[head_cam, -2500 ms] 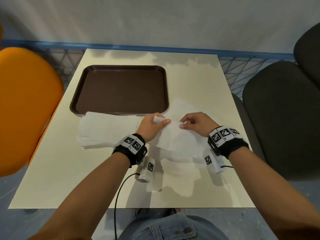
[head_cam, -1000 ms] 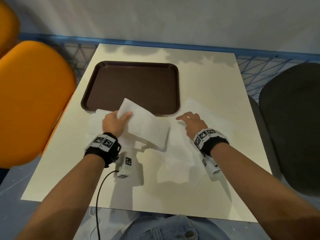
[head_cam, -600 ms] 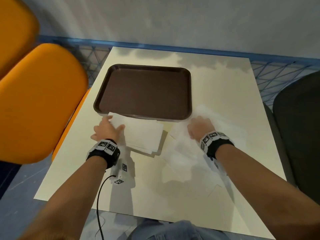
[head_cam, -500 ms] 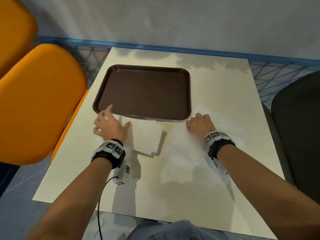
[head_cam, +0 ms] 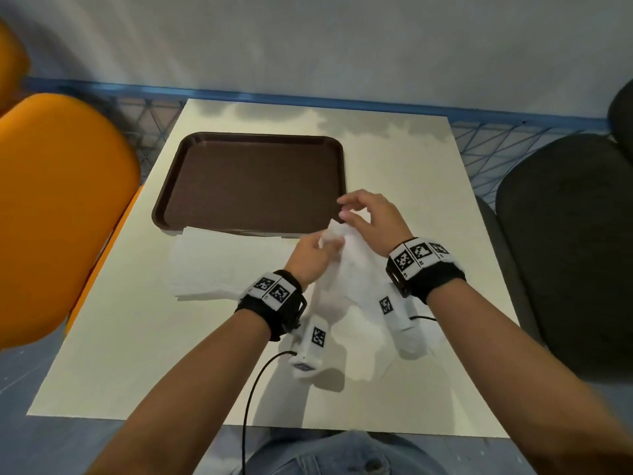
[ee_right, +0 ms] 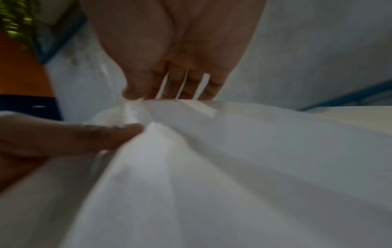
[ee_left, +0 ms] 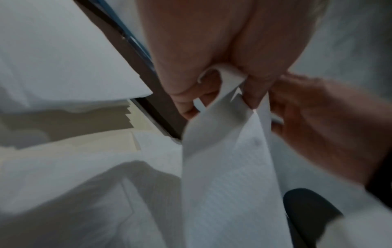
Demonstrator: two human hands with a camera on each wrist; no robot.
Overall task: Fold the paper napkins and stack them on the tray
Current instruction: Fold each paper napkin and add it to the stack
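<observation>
The brown tray point(head_cam: 253, 180) lies bare at the table's far left. A stack of folded white napkins point(head_cam: 222, 265) rests on the table against its near rim. Right of the stack, both hands hold one white napkin point(head_cam: 352, 265) lifted off the loose pile point(head_cam: 363, 341). My left hand point(head_cam: 330, 240) pinches its top edge, which shows close up in the left wrist view as a napkin point(ee_left: 229, 167) hanging from the fingers point(ee_left: 184, 87). My right hand point(head_cam: 344, 209) grips the same edge just beyond, near the tray's front right corner; its fingers point(ee_right: 169, 87) curl behind the paper point(ee_right: 233, 159).
An orange chair point(head_cam: 58, 214) stands at the table's left edge and dark chairs point(head_cam: 565, 252) at its right. A blue mesh rail point(head_cam: 342, 104) runs behind the table. Cables and wrist camera units hang over the near table area.
My left hand laid a folded napkin on the stack by the tray, let go and moved right. Both hands now hold a fresh napkin raised off the loose pile.
</observation>
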